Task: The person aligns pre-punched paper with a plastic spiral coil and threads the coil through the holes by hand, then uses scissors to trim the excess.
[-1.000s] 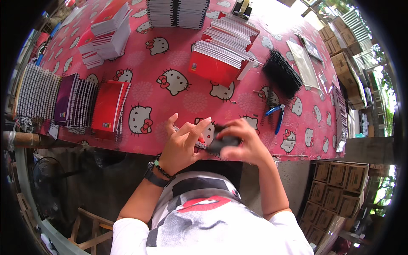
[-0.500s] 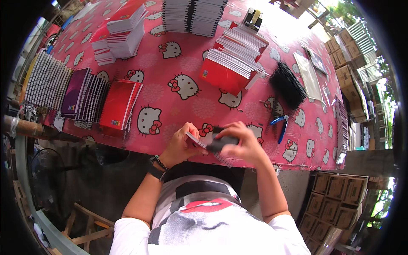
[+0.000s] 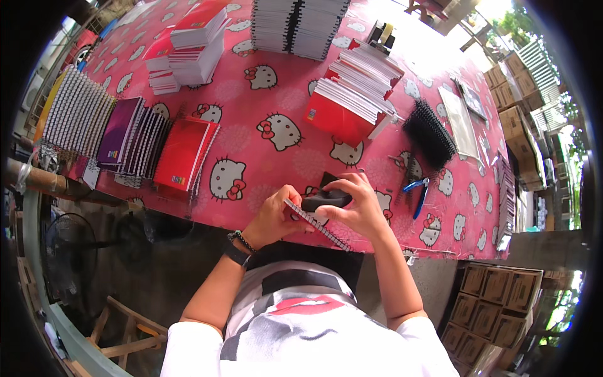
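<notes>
My left hand grips a spiral-bound notebook by one end, near the table's front edge. The notebook is seen nearly edge-on, with its row of binding loops slanting down to the right. Curled around a black, palm-sized object, my right hand is just beyond the notebook's spine. What kind of tool the black object is cannot be made out. Pliers with blue handles lie to the right, beside a pile of black binding coils.
Red notebooks, purple notebooks and a white-coiled stack stand at left. Unbound red-covered booklets lie ahead, with more stacks behind. A tape dispenser is at the back. Cardboard boxes are right of the table.
The black object in my right hand has moved away from the notebook's spine, so more of the binding loops show. My left hand keeps its hold. The whole view has shifted slightly.
</notes>
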Demonstrator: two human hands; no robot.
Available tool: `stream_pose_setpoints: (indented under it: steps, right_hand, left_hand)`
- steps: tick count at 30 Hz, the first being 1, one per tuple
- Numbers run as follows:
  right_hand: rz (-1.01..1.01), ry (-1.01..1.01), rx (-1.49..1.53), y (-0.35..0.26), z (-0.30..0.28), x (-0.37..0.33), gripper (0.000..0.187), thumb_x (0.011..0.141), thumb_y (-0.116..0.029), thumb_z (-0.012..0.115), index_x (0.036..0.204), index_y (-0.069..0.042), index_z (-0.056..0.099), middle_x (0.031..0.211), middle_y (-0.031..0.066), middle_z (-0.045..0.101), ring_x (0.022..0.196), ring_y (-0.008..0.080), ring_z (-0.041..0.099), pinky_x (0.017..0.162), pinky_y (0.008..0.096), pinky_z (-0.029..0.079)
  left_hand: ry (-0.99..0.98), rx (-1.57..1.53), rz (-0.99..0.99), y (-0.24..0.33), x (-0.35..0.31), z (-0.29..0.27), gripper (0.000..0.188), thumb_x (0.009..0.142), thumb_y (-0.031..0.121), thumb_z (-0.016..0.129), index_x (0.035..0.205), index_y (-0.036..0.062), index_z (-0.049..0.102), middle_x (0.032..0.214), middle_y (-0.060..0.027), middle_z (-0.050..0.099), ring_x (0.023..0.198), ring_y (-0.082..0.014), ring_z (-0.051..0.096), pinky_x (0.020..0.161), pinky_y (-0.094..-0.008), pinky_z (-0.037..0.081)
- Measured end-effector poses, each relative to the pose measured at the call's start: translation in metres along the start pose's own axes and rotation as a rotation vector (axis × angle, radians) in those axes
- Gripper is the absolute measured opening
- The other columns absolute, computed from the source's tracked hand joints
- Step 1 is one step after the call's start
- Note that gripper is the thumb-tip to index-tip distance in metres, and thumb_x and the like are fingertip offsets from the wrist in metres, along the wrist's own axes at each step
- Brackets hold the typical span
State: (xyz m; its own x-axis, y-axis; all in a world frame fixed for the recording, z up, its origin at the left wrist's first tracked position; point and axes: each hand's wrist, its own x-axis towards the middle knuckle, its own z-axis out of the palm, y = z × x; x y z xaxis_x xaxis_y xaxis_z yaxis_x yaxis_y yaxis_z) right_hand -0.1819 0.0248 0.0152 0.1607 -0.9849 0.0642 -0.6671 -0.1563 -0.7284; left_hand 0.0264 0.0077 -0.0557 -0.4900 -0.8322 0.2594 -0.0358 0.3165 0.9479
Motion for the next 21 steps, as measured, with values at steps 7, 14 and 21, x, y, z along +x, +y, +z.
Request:
stream_pose_setpoints:
  steps: [7, 14, 21]
  right_hand:
    - [-0.042, 0.051, -0.147, 0.006, -0.009, -0.001, 0.056, 0.061, -0.045, 0.078, 0.102, -0.008, 0.064, 0.111, 0.0158, 0.056, 0.106, 0.0313, 0.048, 0.093, 0.0411, 0.038]
    - [-0.252, 0.161, -0.012, -0.049, -0.002, -0.017, 0.04, 0.067, -0.015, 0.076, 0.102, -0.006, 0.059, 0.101, 0.0107, 0.057, 0.097, 0.0289, 0.052, 0.083, 0.0376, 0.044]
    - [-0.205, 0.204, 0.166, -0.048, 0.0, -0.026, 0.03, 0.069, -0.006, 0.072, 0.097, -0.005, 0.061, 0.086, 0.0079, 0.059, 0.08, 0.0254, 0.056, 0.069, 0.0347, 0.047]
  left_hand:
    - [-0.039, -0.013, -0.056, 0.005, 0.002, 0.001, 0.051, 0.06, 0.017, 0.085, 0.086, 0.009, 0.042, 0.079, -0.0035, 0.048, 0.071, -0.0155, 0.049, 0.063, -0.0286, 0.043]
    - [0.059, 0.227, 0.043, 0.037, 0.008, 0.017, 0.042, 0.067, 0.013, 0.077, 0.092, 0.0064, 0.044, 0.081, -0.0112, 0.05, 0.072, -0.0284, 0.055, 0.064, -0.0336, 0.045]
    - [0.014, 0.272, 0.069, 0.061, 0.014, 0.02, 0.038, 0.071, 0.014, 0.073, 0.097, 0.004, 0.046, 0.087, -0.0121, 0.052, 0.082, -0.0313, 0.056, 0.07, -0.038, 0.046]
